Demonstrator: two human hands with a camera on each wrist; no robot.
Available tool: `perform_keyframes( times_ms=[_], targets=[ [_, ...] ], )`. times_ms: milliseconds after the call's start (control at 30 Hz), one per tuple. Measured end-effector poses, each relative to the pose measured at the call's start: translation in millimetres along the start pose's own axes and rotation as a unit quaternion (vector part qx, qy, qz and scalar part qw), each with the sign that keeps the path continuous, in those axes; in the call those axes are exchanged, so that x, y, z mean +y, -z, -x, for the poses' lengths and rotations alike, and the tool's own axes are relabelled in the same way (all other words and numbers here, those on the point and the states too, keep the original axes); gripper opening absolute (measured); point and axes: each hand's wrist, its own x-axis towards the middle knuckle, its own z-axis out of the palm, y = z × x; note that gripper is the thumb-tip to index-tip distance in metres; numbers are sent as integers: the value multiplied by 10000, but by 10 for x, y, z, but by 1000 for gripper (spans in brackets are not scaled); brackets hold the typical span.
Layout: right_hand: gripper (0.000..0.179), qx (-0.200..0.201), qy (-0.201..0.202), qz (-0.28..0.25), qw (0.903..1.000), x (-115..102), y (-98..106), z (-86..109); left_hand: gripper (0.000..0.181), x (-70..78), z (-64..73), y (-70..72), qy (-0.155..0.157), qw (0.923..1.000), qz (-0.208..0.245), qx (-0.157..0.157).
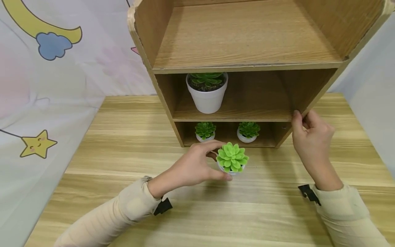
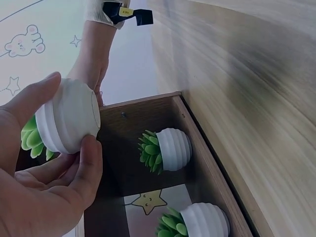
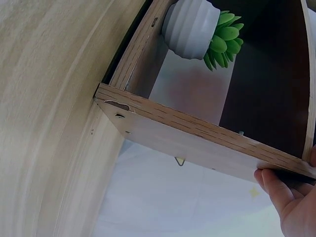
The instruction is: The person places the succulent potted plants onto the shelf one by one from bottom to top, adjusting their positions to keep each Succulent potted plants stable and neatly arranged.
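My left hand (image 1: 195, 166) grips a small potted succulent (image 1: 232, 157) by its white ribbed pot, thumb on the near side. The plant is held above the table, in front of the wooden shelf unit (image 1: 247, 67). My right hand (image 1: 313, 137) pinches the unit's right side edge near the middle board. On the bottom level stand two matching small succulents, one on the left (image 1: 205, 130) and one on the right (image 1: 248, 131). In the left wrist view, the held pot (image 2: 71, 116) is seen from below, between thumb and fingers.
A larger succulent in a smooth white pot (image 1: 208, 97) stands on the middle level, toward the left. The wooden table (image 1: 123, 144) extends around the unit. A pale cloth with cartoon prints (image 1: 77, 79) hangs behind and to the left.
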Motion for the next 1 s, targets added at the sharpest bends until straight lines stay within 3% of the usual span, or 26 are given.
perform_keyframes(
  times_ms=[667,1000],
  targets=[
    [22,98,32,74,9999,0,4,1,77,87,-28,101,26,9993,-231,309],
    [22,16,-59,50,10000,12,8,-7,76,120,-23,125,138,9993,-86,346]
  ],
)
